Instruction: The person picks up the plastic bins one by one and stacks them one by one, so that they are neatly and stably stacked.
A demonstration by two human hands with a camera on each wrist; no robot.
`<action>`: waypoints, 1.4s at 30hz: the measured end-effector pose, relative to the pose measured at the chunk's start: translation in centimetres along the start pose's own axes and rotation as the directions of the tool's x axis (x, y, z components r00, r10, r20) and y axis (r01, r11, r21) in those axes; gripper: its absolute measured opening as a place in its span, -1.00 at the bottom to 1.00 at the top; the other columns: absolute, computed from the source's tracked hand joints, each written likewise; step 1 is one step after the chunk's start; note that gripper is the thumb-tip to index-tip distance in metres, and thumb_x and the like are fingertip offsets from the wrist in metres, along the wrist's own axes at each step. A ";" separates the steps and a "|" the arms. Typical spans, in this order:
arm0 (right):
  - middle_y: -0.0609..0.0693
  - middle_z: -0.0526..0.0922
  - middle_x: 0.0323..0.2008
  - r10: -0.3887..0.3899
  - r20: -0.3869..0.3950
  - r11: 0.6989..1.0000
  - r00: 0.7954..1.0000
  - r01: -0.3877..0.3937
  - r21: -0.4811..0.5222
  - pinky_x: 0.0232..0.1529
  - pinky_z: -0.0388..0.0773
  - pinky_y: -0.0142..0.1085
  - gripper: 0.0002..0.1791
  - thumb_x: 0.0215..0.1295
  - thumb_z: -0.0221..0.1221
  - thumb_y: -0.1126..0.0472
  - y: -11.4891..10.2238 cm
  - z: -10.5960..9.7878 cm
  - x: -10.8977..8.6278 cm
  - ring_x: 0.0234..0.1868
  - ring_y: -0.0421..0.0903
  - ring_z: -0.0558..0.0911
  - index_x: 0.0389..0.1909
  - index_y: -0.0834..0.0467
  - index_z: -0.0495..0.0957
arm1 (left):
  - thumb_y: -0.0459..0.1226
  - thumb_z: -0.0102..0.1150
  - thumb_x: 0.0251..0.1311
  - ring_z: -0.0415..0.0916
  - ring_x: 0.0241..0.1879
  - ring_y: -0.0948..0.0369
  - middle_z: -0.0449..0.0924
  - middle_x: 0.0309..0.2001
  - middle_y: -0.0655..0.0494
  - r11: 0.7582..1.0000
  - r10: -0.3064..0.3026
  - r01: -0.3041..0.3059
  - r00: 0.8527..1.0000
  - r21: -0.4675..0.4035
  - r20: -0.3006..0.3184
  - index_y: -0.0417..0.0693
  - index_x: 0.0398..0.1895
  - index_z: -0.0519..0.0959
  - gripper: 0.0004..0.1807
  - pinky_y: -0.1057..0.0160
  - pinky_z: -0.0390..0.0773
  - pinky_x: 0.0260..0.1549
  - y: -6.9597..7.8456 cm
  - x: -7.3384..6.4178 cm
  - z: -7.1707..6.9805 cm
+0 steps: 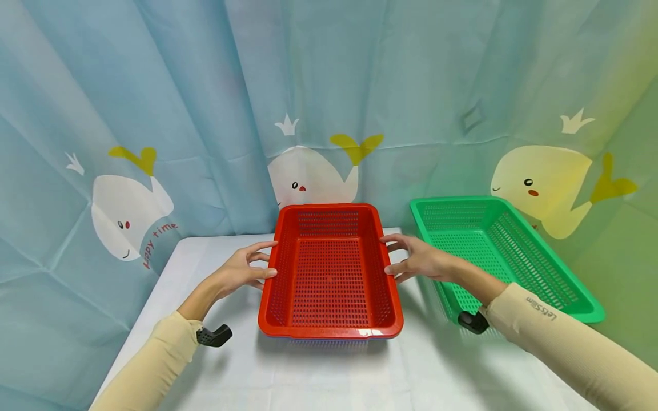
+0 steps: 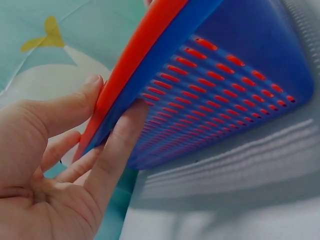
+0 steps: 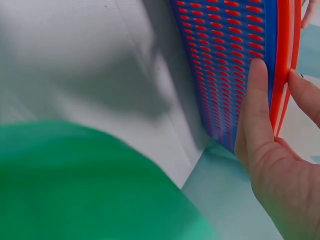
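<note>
A red plastic basket [image 1: 329, 330] with slotted walls sits nested inside a blue basket [image 2: 280, 50], in the middle of the head view. Only a thin line of blue shows under the red rim from above; the wrist views show its slotted outer wall. My left hand [image 1: 241, 269] holds the left side of the stack, thumb on the red rim and fingers against the blue one. On the opposite side my right hand [image 1: 418, 260] pinches the rims the same way. A shadow lies below the stack; whether its base touches the table cannot be told.
A green slotted basket [image 1: 545, 251] stands at the right of the white table [image 1: 329, 377], under my right forearm. It fills the lower left of the right wrist view. A blue curtain [image 1: 205, 103] with whale prints hangs behind the table.
</note>
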State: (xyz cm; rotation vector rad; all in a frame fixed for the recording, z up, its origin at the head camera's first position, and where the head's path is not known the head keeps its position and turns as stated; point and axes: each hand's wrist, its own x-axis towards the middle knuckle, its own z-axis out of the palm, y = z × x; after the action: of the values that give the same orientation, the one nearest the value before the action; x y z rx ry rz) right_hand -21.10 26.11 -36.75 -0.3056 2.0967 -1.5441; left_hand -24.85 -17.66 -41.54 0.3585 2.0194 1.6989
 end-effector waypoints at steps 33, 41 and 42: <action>-0.02 0.30 0.47 -0.456 -0.189 0.765 0.870 0.274 -0.584 0.06 0.67 0.03 -0.11 0.29 0.43 0.09 -6.5 -1.6 -2.7 0.13 0.04 0.65 0.56 -0.15 0.17 | -0.05 0.26 0.40 0.60 0.11 -0.01 0.45 0.30 -0.07 0.801 0.495 -0.374 0.852 0.467 -0.167 0.39 0.60 0.17 -0.23 -0.09 0.64 0.07 7.8 1.9 1.5; 0.01 0.28 0.49 -0.472 -0.222 0.759 0.853 0.265 -0.595 0.08 0.65 0.04 -0.07 0.27 0.44 0.17 -6.3 -2.8 -3.8 0.17 0.09 0.63 0.58 -0.11 0.16 | -0.07 0.27 0.37 0.63 0.07 0.02 0.49 0.26 0.01 0.802 0.529 -0.436 0.836 0.408 -0.147 0.40 0.58 0.21 -0.25 -0.06 0.67 0.00 9.1 3.8 4.5; 0.03 0.28 0.49 -0.475 -0.226 0.756 0.851 0.263 -0.600 0.08 0.65 0.05 -0.07 0.28 0.44 0.18 -6.3 -3.1 -4.0 0.17 0.10 0.63 0.58 -0.09 0.15 | -0.08 0.27 0.38 0.63 0.07 0.02 0.49 0.26 0.01 0.803 0.532 -0.445 0.834 0.396 -0.143 0.40 0.58 0.21 -0.25 -0.05 0.68 -0.01 9.3 4.1 4.9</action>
State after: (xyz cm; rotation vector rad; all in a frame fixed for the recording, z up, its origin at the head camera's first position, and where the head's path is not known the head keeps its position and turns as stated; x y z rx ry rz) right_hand -20.09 28.43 -29.11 -0.7373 2.9210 -1.2173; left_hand -26.75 -9.63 -33.88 0.9063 2.5955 1.7278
